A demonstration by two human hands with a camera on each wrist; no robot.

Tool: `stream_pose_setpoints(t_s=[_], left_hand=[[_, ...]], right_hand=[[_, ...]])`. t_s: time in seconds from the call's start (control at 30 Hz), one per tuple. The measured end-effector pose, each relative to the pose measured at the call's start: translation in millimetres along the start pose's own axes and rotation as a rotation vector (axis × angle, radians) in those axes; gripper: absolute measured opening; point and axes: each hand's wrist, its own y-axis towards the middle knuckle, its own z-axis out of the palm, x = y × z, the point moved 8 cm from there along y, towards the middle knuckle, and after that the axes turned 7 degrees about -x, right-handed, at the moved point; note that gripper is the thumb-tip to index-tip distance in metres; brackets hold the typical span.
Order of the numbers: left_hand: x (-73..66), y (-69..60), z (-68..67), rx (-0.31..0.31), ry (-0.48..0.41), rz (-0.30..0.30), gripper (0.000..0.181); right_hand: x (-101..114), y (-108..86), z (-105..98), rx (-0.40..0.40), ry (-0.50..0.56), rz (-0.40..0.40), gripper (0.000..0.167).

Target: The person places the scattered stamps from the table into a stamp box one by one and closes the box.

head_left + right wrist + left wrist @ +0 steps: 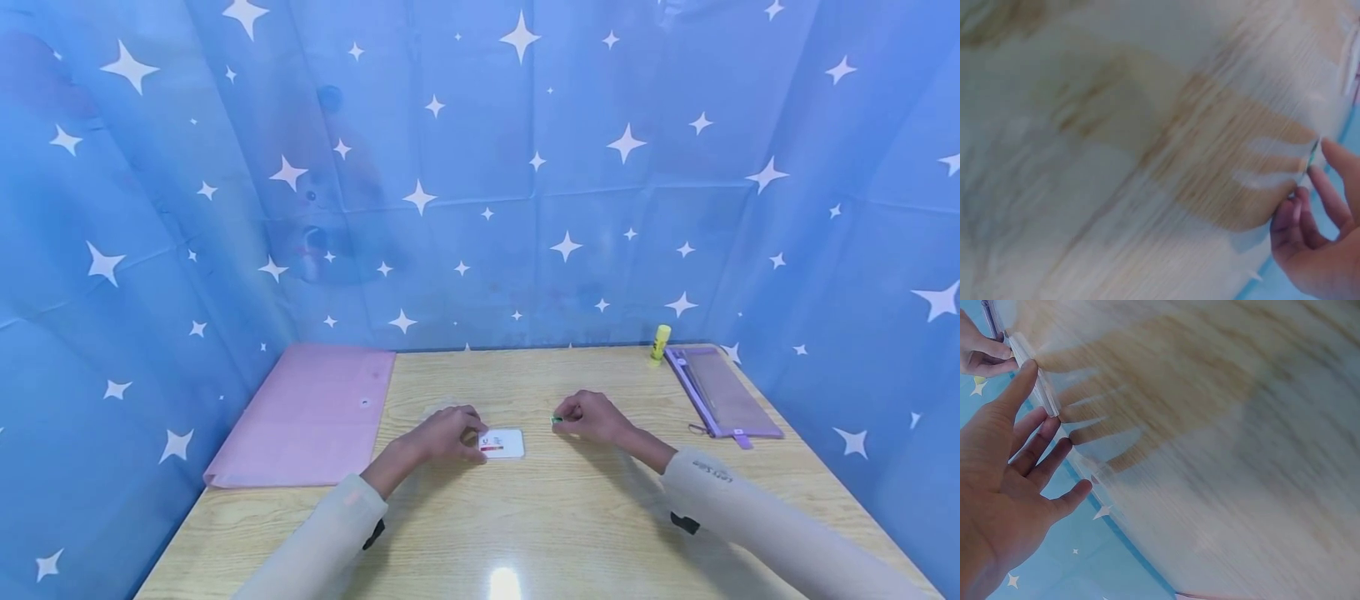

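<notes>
A flat white rectangular case (pixel 506 443) with small print and a red-to-yellow strip lies on the wooden table. My left hand (pixel 450 435) holds it by its left end, thumb on one edge and fingertips on the opposite one. In the left wrist view the case (pixel 1046 394) appears edge-on, thin and partly see-through, with the other fingers spread. To the right of the case, my right hand (pixel 592 417) pinches a small, thin green piece (pixel 557 420) between thumb and index finger, just at the tabletop. Fingers cover most of this piece, so its kind is unclear.
A pink folder (pixel 315 417) lies at the table's left. On the right are a purple-edged mesh zip pouch (pixel 731 392) and, upright behind it, a yellow glue stick (pixel 660 343). A blue star-patterned curtain (pixel 480 167) encloses the back and sides of the table (pixel 510 525).
</notes>
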Motion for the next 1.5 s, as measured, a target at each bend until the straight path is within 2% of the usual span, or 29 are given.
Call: stream_pose_setpoints(t_s=[0.3, 0.57, 1.23, 1.5], left_hand=[[-0.5, 0.0, 0.0, 0.005, -0.004, 0.003, 0.055], [-1.1, 0.5, -0.8, 0.001, 0.014, -0.003, 0.054], [-2.2, 1.8, -1.2, -0.003, 0.015, 0.012, 0.053], [-3.1, 1.6, -1.4, -0.002, 0.01, 0.012, 0.052]], right_hand=[[6.7, -2.6, 0.6, -0.021, -0.021, -0.018, 0.017], [7.7, -3.4, -2.4, -0.056, -0.053, -0.014, 0.022], [8.9, -11.9, 0.9, -0.045, -0.003, 0.014, 0.01], [7.1, -11.1, 1.9, -0.031, 0.021, 0.01, 0.027]])
